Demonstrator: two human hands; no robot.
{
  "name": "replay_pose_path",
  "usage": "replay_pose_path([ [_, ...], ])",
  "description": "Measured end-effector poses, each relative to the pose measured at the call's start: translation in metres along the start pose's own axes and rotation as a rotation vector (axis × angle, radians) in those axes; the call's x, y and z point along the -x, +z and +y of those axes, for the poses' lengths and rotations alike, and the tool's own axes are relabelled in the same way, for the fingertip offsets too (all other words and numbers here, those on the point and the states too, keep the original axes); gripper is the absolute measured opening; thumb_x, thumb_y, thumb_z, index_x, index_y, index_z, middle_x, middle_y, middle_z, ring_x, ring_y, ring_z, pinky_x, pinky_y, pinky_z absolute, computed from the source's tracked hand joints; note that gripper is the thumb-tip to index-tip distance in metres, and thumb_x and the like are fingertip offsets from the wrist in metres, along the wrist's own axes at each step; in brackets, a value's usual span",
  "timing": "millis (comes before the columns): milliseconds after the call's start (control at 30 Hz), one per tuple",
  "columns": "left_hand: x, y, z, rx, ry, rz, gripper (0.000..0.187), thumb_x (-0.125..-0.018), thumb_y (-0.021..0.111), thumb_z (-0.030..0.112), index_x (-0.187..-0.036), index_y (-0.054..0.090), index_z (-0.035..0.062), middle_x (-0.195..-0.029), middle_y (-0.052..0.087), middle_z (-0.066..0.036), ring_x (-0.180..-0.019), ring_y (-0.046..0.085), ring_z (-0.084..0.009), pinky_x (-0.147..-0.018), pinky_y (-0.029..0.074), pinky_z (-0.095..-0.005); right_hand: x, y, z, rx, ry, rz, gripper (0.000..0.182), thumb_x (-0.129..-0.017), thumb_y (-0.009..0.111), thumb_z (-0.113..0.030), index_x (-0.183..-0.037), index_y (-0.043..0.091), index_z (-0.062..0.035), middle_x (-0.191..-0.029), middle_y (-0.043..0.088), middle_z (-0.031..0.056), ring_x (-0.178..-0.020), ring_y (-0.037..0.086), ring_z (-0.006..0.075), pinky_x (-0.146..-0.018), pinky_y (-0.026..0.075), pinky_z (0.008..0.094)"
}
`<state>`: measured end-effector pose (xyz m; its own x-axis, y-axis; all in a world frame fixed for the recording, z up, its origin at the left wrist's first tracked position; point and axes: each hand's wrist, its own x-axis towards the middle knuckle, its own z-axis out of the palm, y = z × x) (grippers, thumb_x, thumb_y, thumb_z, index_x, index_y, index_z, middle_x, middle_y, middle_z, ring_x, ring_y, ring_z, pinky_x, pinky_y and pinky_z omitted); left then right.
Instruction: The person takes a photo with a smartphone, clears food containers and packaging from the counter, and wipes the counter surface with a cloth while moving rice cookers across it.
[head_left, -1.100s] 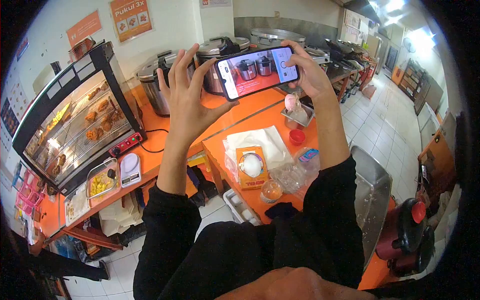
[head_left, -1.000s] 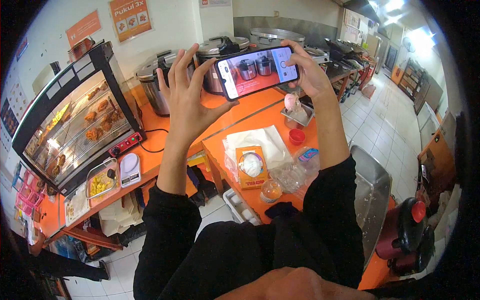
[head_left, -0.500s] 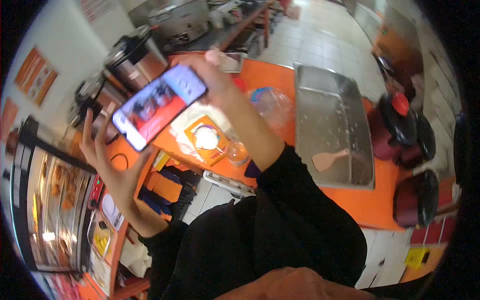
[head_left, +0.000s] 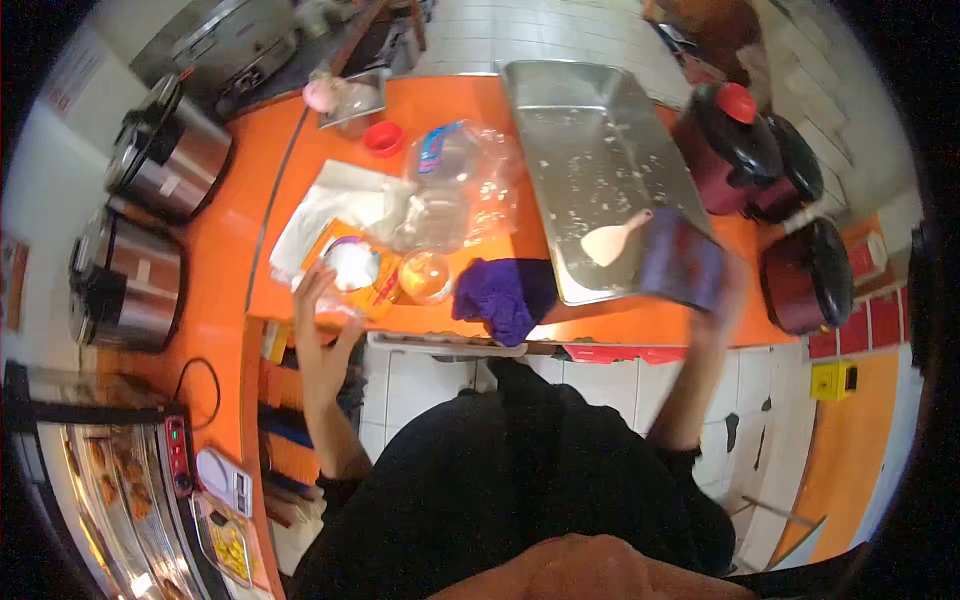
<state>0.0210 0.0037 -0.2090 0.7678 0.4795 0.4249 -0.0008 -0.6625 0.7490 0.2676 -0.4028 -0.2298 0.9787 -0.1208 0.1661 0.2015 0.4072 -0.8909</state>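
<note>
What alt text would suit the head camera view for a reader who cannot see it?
Seen from above, a person in black holds a blurred phone in the right hand over an orange counter, left hand open near its edge. A steel tray holds a rice paddle.

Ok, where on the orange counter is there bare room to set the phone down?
Bare orange counter lies between the steel rice cookers and the white paper sheet, and below the long steel tray near the right hand holding the dark phone. The middle is crowded: crumpled clear plastic bags, purple cloth, orange box.
</note>
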Motion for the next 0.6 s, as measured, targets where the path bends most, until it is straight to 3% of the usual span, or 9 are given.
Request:
replay_pose_path([
  [67, -0.003, 0.011, -0.039, 0.133, -0.149, 0.095, 0.052, -0.081, 0.07, 0.02, -0.126, 0.051, 0.0032, -0.135, 0.046, -0.014, -0.129, 0.04, -0.0289, -0.107, 0.03, -0.0414, -0.03, -0.111, -0.001, 0.478, -0.374, 0.048, 0.028, -0.091, 0.049, -0.015, -0.115, 0.056, -0.0015, -0.104, 0.054, 0.0084, -0.113, 0.051, 0.0216, -0.092, 0.047, 0.0383],
  [133, -0.007, 0.017, -0.065, 0.211, -0.37, 0.185, 0.052, -0.082, 0.07, 0.022, -0.127, 0.05, 0.0037, -0.134, 0.047, -0.014, -0.127, 0.041, -0.0283, -0.106, 0.031, -0.041, -0.02, -0.156, -0.012, 0.122, -0.063, 0.425, 0.036, -0.091, 0.045, -0.032, -0.115, 0.059, -0.0091, -0.112, 0.055, 0.0076, -0.109, 0.053, 0.0207, -0.085, 0.048, 0.0369],
  [200, -0.011, 0.023, -0.096, 0.208, -0.526, 0.28, 0.054, -0.082, 0.071, 0.025, -0.126, 0.05, 0.0031, -0.131, 0.048, -0.015, -0.123, 0.044, -0.0278, -0.103, 0.034, -0.0402, -0.008, -0.2, -0.004, 0.073, 0.005, 0.727, 0.039, -0.085, 0.055, -0.036, -0.111, 0.059, -0.0079, -0.108, 0.06, 0.0061, -0.103, 0.058, 0.0227, -0.075, 0.05, 0.0378],
  [267, -0.015, 0.028, -0.133, 0.117, -0.626, 0.379, 0.059, -0.08, 0.074, 0.029, -0.125, 0.049, 0.0014, -0.127, 0.05, -0.018, -0.117, 0.049, -0.0273, -0.099, 0.038, -0.0392, 0.0, -0.236, 0.029, 0.19, 0.02, 0.864, 0.043, -0.086, 0.05, -0.042, -0.112, 0.057, -0.0079, -0.105, 0.06, 0.0072, -0.097, 0.06, 0.0223, -0.062, 0.046, 0.035],
  [333, -0.015, 0.041, -0.179, 0.139, -0.708, 0.442, 0.065, -0.076, 0.077, 0.033, -0.122, 0.049, -0.0026, -0.121, 0.053, -0.02, -0.11, 0.053, -0.0268, -0.093, 0.044, -0.0375, 0.005, -0.238, 0.056, 0.258, 0.111, 1.027, 0.041, -0.087, 0.041, -0.041, -0.107, 0.061, -0.0122, -0.089, 0.061, 0.0038, -0.064, 0.056, 0.018, -0.048, 0.035, 0.0296],
  [433, -0.023, 0.056, -0.192, 0.052, -0.765, 0.496, 0.072, -0.07, 0.081, 0.036, -0.117, 0.048, -0.0086, -0.114, 0.055, -0.022, -0.101, 0.058, -0.0261, -0.084, 0.049, -0.0347, -0.005, -0.233, 0.088, 0.159, 0.12, 1.246, 0.041, -0.089, 0.04, -0.039, -0.107, 0.062, -0.0089, -0.097, 0.06, 0.0116, -0.078, 0.062, 0.0251, -0.053, 0.043, 0.0369],
  [500, -0.029, 0.063, -0.19, 0.009, -0.81, 0.504, 0.074, -0.068, 0.082, 0.036, -0.114, 0.048, -0.0111, -0.111, 0.057, -0.022, -0.097, 0.059, -0.0253, -0.08, 0.05, -0.0333, -0.021, -0.307, 0.147, 0.488, 0.121, 1.26, 0.041, -0.09, 0.038, -0.037, -0.106, 0.063, -0.0091, -0.098, 0.061, 0.0138, -0.082, 0.062, 0.0286, -0.057, 0.047, 0.0402],
  [567, -0.034, 0.067, -0.195, 0.042, -0.883, 0.515, 0.072, -0.067, 0.082, 0.035, -0.111, 0.049, -0.012, -0.109, 0.059, -0.021, -0.095, 0.06, -0.0238, -0.077, 0.05, -0.0326, -0.033, -0.286, 0.147, 1.035, 0.22, 1.21, 0.043, -0.09, 0.036, -0.037, -0.105, 0.064, -0.0083, -0.106, 0.063, 0.0179, -0.093, 0.061, 0.0345, -0.069, 0.052, 0.0449],
  [600, -0.035, 0.066, -0.198, 0.035, -0.911, 0.452, 0.072, -0.067, 0.082, 0.034, -0.112, 0.049, -0.0113, -0.107, 0.06, -0.02, -0.094, 0.061, -0.0231, -0.077, 0.05, -0.0325, -0.037, -0.268, 0.137, 0.952, 0.195, 1.24, 0.043, -0.09, 0.036, -0.037, -0.105, 0.064, -0.0081, -0.107, 0.062, 0.0187, -0.095, 0.061, 0.0351, -0.071, 0.052, 0.0457],
])
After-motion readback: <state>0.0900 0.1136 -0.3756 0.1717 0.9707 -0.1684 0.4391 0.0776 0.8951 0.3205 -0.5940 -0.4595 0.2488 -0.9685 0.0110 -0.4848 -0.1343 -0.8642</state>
